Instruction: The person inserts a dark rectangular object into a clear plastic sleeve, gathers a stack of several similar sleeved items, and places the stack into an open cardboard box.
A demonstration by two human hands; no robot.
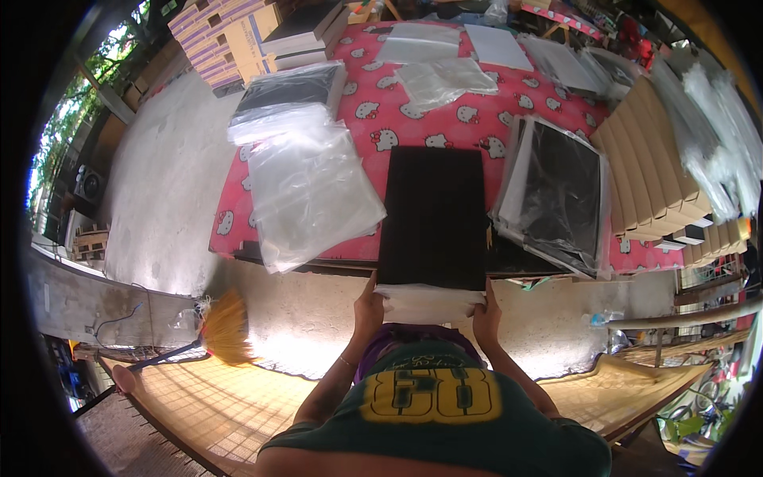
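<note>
A black-topped stack of sheets with pale near edges lies lengthwise at the front of the pink table, its near end jutting past the edge toward me. My left hand grips the near left corner, and my right hand grips the near right corner. The thumbs lie along the sides; the other fingers are partly hidden. Left of the stack, clear plastic sleeves lie spread out and reach over the table edge. To its right is a pile of black sheets in clear plastic.
A pink patterned cloth covers the table. Another plastic-wrapped black pile lies at the far left, near stacked cartons. Folded brown cardboard pieces stand at right beside plastic bundles. A broom leans at lower left.
</note>
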